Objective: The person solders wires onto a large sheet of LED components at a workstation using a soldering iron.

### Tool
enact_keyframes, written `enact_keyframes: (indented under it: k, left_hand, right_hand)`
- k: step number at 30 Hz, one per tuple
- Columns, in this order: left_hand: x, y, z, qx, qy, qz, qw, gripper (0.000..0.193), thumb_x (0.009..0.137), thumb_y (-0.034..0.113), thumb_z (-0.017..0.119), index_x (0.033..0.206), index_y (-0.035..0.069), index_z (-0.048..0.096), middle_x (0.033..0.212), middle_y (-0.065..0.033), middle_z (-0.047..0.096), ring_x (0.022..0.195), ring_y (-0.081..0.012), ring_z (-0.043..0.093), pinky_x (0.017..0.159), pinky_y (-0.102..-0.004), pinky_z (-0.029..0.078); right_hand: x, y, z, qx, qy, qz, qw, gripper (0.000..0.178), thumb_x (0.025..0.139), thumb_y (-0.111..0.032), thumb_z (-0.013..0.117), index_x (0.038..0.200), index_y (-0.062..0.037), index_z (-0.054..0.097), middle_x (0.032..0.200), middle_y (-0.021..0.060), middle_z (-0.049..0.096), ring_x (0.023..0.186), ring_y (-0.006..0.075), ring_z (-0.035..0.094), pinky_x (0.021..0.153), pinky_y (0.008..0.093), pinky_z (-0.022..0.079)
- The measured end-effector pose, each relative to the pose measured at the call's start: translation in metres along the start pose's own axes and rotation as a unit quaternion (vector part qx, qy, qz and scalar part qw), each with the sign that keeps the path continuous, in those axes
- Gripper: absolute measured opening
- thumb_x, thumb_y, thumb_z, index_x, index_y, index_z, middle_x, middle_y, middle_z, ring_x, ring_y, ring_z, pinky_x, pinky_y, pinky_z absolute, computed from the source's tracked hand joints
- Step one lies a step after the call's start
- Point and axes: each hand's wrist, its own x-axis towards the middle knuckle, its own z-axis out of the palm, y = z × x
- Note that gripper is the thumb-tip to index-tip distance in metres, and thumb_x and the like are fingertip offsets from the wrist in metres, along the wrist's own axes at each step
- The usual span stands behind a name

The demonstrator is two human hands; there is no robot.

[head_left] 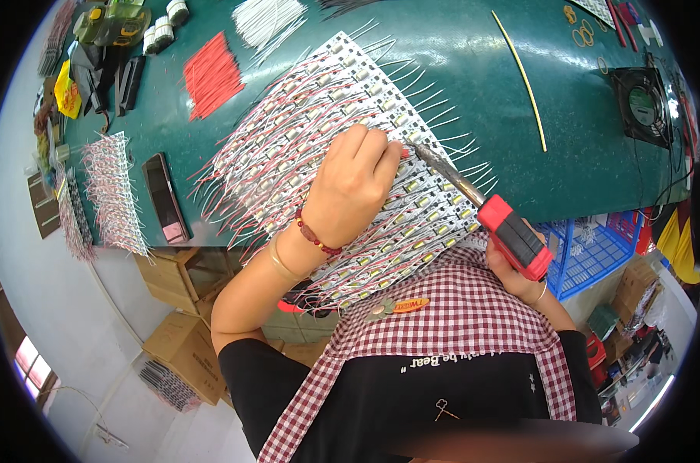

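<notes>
My left hand (354, 176) is closed in a pinch over a large white panel of circuit boards (388, 102). A bit of red wire (405, 153) shows at its fingertips; the rest is hidden by the hand. Rows of small components and many red and white wires cover the panel, with wires sticking out past its edges. My right hand (510, 272) is wrapped around the red and black handle of a soldering iron (514, 238). The iron's dark tip points left and reaches the panel close beside my left fingertips.
Bundles of red wires (213, 76) and white wires (268, 23) lie beyond the panel. A phone (165, 199) and a smaller wired panel (112, 193) are at left. Rightward are a yellowish stick (522, 81), a black fan (642, 106) and a blue crate (593, 258) below the table edge.
</notes>
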Motion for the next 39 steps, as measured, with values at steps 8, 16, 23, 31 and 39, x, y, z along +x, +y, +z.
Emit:
enact_keyframes:
  k: [8,16,23,31,39]
  left_hand:
    - [0.0,-0.002,0.001,-0.004,0.004,0.007,1.0,0.025,0.07,-0.001,0.06,0.094,-0.002,0.065,0.08,-0.008,0.05,0.074,-0.023,0.05,0.066,-0.0336,0.044]
    - [0.001,-0.002,-0.006,0.029,-0.007,0.019,0.999,0.026,0.069,-0.001,0.061,0.095,-0.001,0.065,0.079,-0.0068,0.05,0.073,-0.022,0.05,0.064,-0.0323,0.043]
    - [-0.008,0.013,0.001,-0.028,0.051,0.008,0.998,0.029,0.069,-0.002,0.063,0.098,-0.001,0.067,0.076,-0.0054,0.048,0.068,-0.0202,0.047,0.062,-0.0318,0.04]
    - [-0.014,0.012,0.01,-0.03,0.017,-0.003,0.999,0.027,0.071,-0.002,0.064,0.098,-0.001,0.067,0.074,-0.0053,0.046,0.068,-0.0197,0.047,0.061,-0.0319,0.039]
    - [-0.011,0.012,0.009,-0.016,0.013,0.006,1.0,0.024,0.073,-0.001,0.063,0.097,-0.002,0.066,0.074,-0.0061,0.045,0.068,-0.0204,0.047,0.062,-0.0321,0.039]
  right_hand:
    - [-0.023,0.008,0.006,0.156,-0.016,0.157,0.975,0.023,0.073,-0.008,0.067,0.095,-0.0009,0.065,0.088,0.0133,0.064,0.072,0.0255,0.064,0.063,0.032,0.051]
    - [-0.03,0.013,0.006,0.142,-0.016,0.166,0.976,0.024,0.072,-0.005,0.067,0.095,-0.0005,0.066,0.089,0.0147,0.065,0.073,0.0283,0.064,0.064,0.034,0.051]
    - [-0.045,0.02,0.008,0.135,-0.019,0.162,0.977,0.023,0.071,-0.004,0.067,0.094,-0.0012,0.066,0.085,0.0151,0.065,0.072,0.0308,0.064,0.062,0.036,0.05]
    - [-0.05,0.019,0.006,0.17,-0.046,0.183,0.967,0.02,0.071,-0.005,0.068,0.091,-0.0024,0.067,0.083,0.0142,0.065,0.071,0.0314,0.063,0.061,0.0356,0.049]
    - [-0.041,0.016,0.007,0.111,-0.044,0.132,0.984,0.016,0.069,-0.01,0.069,0.084,-0.0045,0.066,0.083,0.0131,0.064,0.068,0.0305,0.062,0.058,0.0366,0.049]
